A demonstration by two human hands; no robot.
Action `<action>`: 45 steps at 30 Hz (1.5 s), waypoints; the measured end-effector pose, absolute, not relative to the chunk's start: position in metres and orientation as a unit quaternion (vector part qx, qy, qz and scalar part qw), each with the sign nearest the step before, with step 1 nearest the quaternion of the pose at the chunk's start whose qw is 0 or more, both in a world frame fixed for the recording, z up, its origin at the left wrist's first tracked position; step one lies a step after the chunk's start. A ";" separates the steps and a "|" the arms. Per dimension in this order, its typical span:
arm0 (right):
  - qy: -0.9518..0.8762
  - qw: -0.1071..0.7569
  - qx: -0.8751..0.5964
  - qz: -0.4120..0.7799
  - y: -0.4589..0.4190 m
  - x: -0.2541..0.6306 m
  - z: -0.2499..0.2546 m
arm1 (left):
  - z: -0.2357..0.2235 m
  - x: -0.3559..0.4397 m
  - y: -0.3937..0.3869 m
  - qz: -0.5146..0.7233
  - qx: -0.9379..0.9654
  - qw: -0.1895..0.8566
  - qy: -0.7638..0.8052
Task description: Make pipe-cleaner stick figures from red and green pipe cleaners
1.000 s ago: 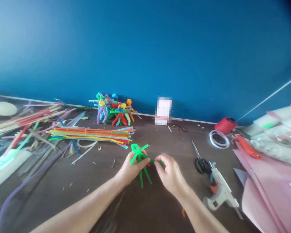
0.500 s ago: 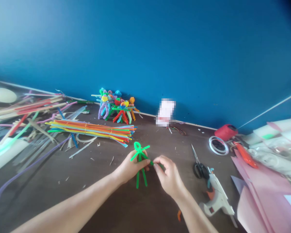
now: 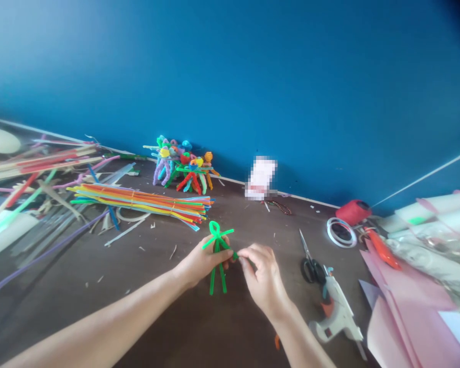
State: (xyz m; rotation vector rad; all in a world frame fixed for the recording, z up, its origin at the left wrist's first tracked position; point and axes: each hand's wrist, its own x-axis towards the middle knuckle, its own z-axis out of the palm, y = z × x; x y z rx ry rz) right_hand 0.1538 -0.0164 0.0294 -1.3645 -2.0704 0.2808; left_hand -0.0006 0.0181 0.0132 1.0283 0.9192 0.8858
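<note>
My left hand [image 3: 205,259] pinches a green pipe cleaner figure [image 3: 217,246] around its middle, thumb in front. The figure has a looped head, two arms sticking out and two straight legs hanging below the thumb. To its right, my right hand [image 3: 262,270] is closed, thumb against fingers, on a short darker green pipe cleaner [image 3: 235,255] that reaches toward the figure. Whether that strand is joined to the figure is hidden by the left fingers. Beyond my hands lies a bundle of coloured pipe cleaners [image 3: 141,201].
Finished pipe cleaner figures [image 3: 184,166] stand by the blue wall. Scissors [image 3: 311,263], a white glue gun [image 3: 339,312], a tape roll [image 3: 341,233] and pink sheets [image 3: 404,301] lie at right. Loose sticks and strips [image 3: 42,168] clutter the left.
The green figure has turned more upright in my left hand. My right hand has come slightly closer to it, and less of the darker strand shows. The view has tilted a little.
</note>
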 end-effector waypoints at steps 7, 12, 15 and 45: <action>-0.806 0.310 -0.499 0.070 -0.018 0.153 0.031 | 0.011 -0.001 0.018 0.400 0.404 0.728 0.383; -0.805 0.296 -0.510 0.066 -0.020 0.150 0.032 | 0.009 0.001 0.017 0.429 0.401 0.711 0.386; -0.802 0.291 -0.518 0.056 -0.021 0.148 0.032 | 0.010 0.002 0.016 0.427 0.422 0.699 0.388; -0.807 0.316 -0.496 0.056 -0.018 0.149 0.030 | 0.005 0.000 0.020 0.414 0.440 0.691 0.398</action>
